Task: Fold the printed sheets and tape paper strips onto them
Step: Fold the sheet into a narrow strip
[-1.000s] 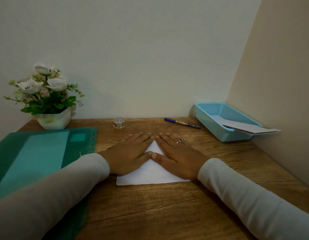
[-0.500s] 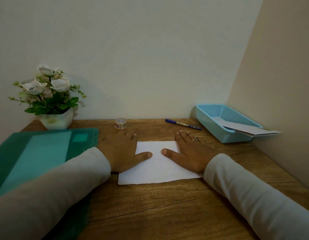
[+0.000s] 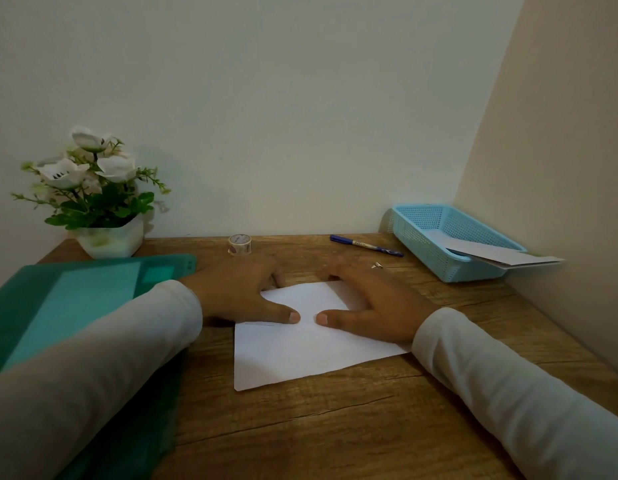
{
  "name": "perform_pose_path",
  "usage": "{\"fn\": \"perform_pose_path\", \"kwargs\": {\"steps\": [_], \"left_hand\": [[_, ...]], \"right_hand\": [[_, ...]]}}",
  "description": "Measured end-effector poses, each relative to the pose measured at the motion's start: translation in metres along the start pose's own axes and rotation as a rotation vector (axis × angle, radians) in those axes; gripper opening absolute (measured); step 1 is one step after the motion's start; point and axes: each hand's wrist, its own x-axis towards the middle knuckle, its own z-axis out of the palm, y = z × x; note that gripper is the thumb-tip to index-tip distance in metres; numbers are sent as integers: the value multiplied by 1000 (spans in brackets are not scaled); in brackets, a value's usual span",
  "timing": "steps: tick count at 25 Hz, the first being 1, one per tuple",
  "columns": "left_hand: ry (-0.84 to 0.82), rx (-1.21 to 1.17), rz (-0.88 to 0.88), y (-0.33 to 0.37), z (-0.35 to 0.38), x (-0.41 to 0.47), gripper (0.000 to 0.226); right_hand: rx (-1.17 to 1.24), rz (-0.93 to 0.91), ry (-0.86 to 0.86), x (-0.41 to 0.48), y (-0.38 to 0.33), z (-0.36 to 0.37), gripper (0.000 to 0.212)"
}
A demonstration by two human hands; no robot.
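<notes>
Left hand: the left hand point(image 3: 236, 294) lies palm-down and spread flat, thumb stretched inward along the paper's fold line; it grips nothing and only presses.
Right hand: the right hand point(image 3: 368, 308) mirrors it, flat and open, a ring on one finger, its thumb tip just beside the left thumb tip but apart from it.
Step in hand: judging by the pose, a fold is being pressed into the sheet, both thumbs bearing down near the middle.
Next move: likely running the thumbs outward to sharpen the crease, then reaching for tape; this calls for keeping the edges aligned so the sheet does not skew.
Sheet: the white sheet point(image 3: 300, 355) lies on the wooden desk point(image 3: 335, 427) before the person, slightly turned, its far part under the hands; any print is too faint to read.
Tape: the tape roll point(image 3: 240, 244) stands at the far edge, untouched.
Surroundings: a pen point(image 3: 364, 244), a blue basket point(image 3: 439, 244) holding paper, and a green folder point(image 3: 75, 306) at left.
</notes>
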Motion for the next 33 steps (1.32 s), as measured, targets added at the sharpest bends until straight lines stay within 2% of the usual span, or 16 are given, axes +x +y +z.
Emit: {"fn": "perform_pose_path", "kwargs": {"steps": [4,7,10,13,17,20,23,26,28,31,33], "left_hand": [[9,-30,22,-3,2,1,58],[7,-20,21,-2,0,-1,70],[3,41,24,-2,0,-1,84],[13,-11,57,-3,-1,-2,84],[52,-151,85,-4,-2,-5,72],[140,-235,115,-6,-4,-6,48],[158,-245,125,-4,-2,-6,28],[251,-273,128,-2,0,-5,17],[390,-332,155,-4,-3,-4,13],[590,-322,275,-6,-9,-4,10],[652,-300,330,-5,-10,-4,9]], "right_hand": [[70,18,59,0,-2,0,79],[153,35,138,0,-1,1,81],[193,28,229,1,4,-2,75],[239,-10,245,3,10,-2,64],[226,-99,361,4,13,0,43],[177,-148,447,4,11,-2,35],[188,-120,372,2,8,-2,31],[157,-96,269,-2,5,-1,44],[156,-99,344,-1,6,-3,38],[107,-181,576,-1,8,-8,14],[44,-217,636,-1,7,-11,9]]}}
